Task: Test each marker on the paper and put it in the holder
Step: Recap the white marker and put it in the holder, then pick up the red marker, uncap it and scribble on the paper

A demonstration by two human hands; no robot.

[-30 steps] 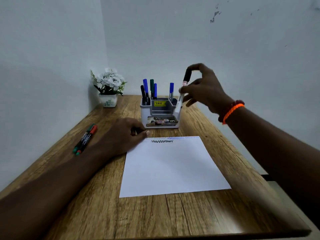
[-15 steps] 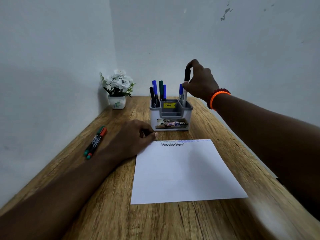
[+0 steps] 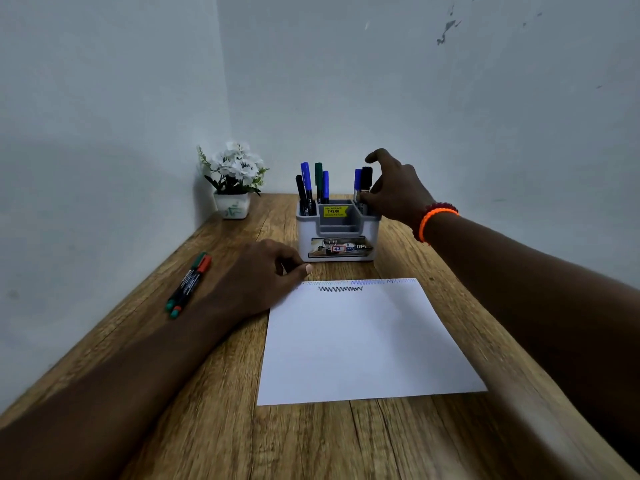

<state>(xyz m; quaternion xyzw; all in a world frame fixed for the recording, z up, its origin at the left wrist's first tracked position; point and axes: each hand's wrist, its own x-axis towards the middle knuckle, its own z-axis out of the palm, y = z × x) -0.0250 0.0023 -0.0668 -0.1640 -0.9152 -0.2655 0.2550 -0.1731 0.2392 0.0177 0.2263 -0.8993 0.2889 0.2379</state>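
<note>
A grey marker holder [image 3: 337, 233] stands at the back of the wooden table, with several markers in its left slot. A black-capped marker [image 3: 366, 178] stands in the right slot beside a blue one [image 3: 357, 180]. My right hand [image 3: 394, 188] hovers just right of the black marker, fingers spread, thumb near its barrel. My left hand [image 3: 259, 275] rests flat on the table, fingertips pressing the top left corner of the white paper [image 3: 363, 341], which bears scribble lines along its top edge. Two markers, one green-capped [image 3: 185, 280] and one red-capped [image 3: 194, 285], lie to the left.
A small white pot of white flowers [image 3: 233, 183] stands in the back left corner. Walls close the table on the left and at the back. The table's right edge runs under my right forearm.
My right hand lowered the black-capped marker into the holder's right slot and opened its fingers off it. The left hand stayed on the paper's corner.
</note>
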